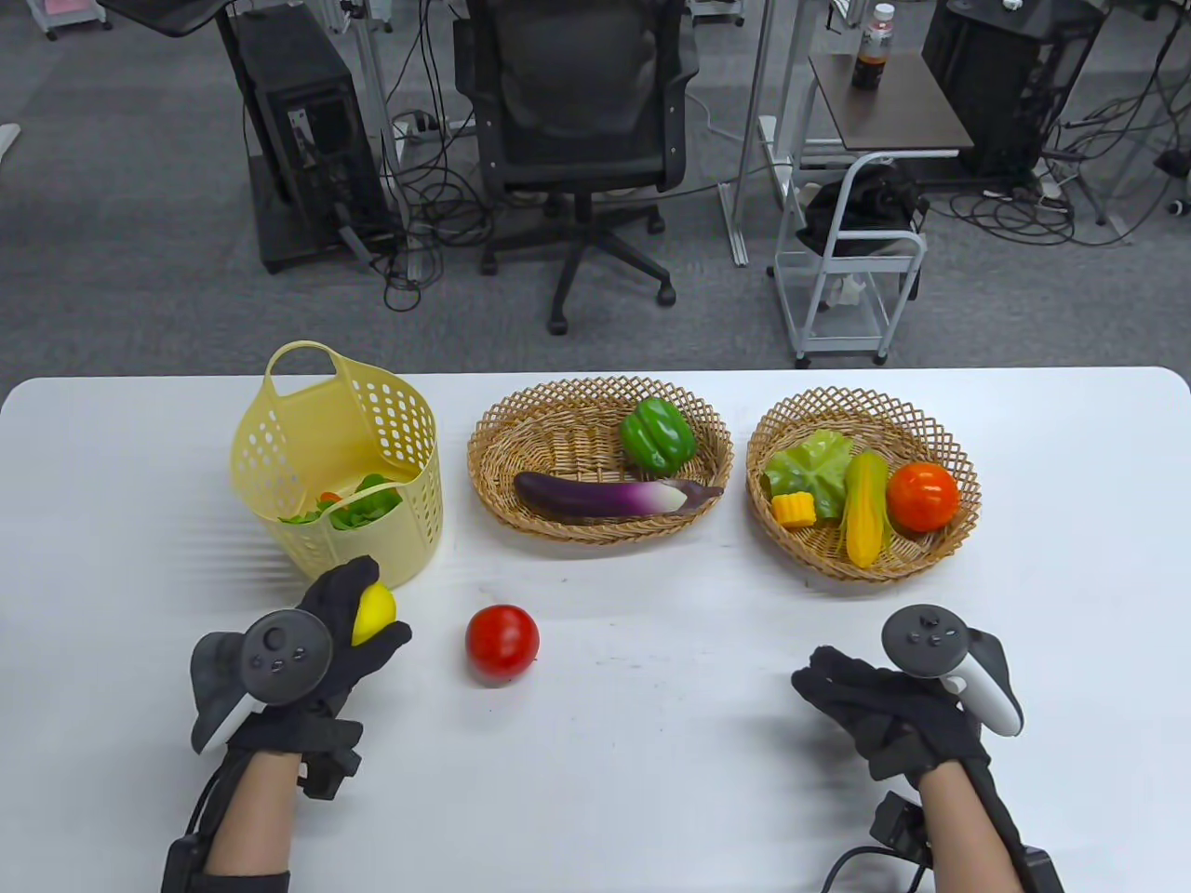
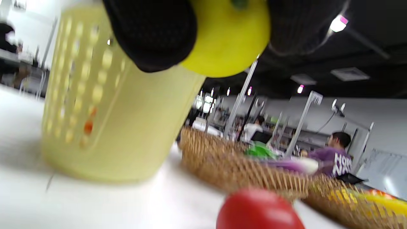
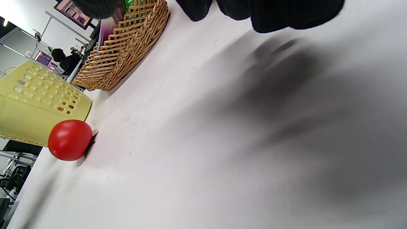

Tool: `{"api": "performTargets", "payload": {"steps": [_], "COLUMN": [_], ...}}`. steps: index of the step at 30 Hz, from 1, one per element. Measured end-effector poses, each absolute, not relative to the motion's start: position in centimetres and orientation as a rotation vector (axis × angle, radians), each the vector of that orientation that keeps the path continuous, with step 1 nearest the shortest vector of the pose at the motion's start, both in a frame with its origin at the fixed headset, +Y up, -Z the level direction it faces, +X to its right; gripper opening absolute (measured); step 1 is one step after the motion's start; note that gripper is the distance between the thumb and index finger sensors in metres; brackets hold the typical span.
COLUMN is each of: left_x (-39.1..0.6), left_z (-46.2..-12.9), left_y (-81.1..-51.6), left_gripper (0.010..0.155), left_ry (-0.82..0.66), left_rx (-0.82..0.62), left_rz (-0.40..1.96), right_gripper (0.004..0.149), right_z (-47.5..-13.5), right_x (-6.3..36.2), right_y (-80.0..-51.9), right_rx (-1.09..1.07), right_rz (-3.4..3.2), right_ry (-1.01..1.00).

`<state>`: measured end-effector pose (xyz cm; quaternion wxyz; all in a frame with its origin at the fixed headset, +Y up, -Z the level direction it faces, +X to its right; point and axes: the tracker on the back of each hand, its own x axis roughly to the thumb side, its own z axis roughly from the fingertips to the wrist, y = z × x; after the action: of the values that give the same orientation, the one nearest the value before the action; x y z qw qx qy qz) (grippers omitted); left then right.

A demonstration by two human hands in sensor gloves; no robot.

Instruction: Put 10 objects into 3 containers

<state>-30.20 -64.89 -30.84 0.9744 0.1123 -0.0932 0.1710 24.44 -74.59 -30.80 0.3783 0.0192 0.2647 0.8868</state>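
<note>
Left hand [image 1: 321, 642] grips smooth, round, seemingly plastic lemon [image 1: 373, 614].

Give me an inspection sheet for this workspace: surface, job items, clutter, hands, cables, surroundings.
Surface: white table, bare between the hands.
Job's things: yellow plastic basket holds leafy greens; middle wicker basket holds green pepper and eggplant; right wicker basket holds lettuce, corn piece, corn cob and a tomato; loose tomato on the table.
Clutter: nothing seen.
Grippers: left hand holds a lemon near the yellow basket; right hand rests empty on the table.
Cables: glove leads at both wrists; cable tangles on the floor.
Surroundings: office chair, computer tower, white cart.
</note>
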Motion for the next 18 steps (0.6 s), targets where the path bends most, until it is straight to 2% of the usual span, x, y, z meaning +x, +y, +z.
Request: {"api": "performTargets", "payload": {"steps": [5,9,12,18], "left_x": [-31.5,-33.1,-34.2,-35.4], "left_z": [-31.1,-33.2,-34.8,-37.0], "left_y": [-61.4,-60.5,-61.1,-62.0], "left_gripper": [0.075,0.075,0.076,0.078], "left_ry": [-0.106,0.108,0.226,0.274], "left_rx": [0.391,0.492,0.493,0.372], "left_rz": [0.382,0.499,0.519,0.661], "right_gripper": [0.080,0.080,0.080,0.080], "right_z": [-30.7,-30.7,-30.7,-30.7], "right_x": [23.9,23.9,24.0,24.0], "right_y": [-74.4,-74.5,-74.5,-74.5], "right_rx": [0.074,0.068,0.061,0.063], "right_rz": [2.274,2.274,2.273,2.261], "right_ry": [0.679,0.684,0.687,0.693]}}
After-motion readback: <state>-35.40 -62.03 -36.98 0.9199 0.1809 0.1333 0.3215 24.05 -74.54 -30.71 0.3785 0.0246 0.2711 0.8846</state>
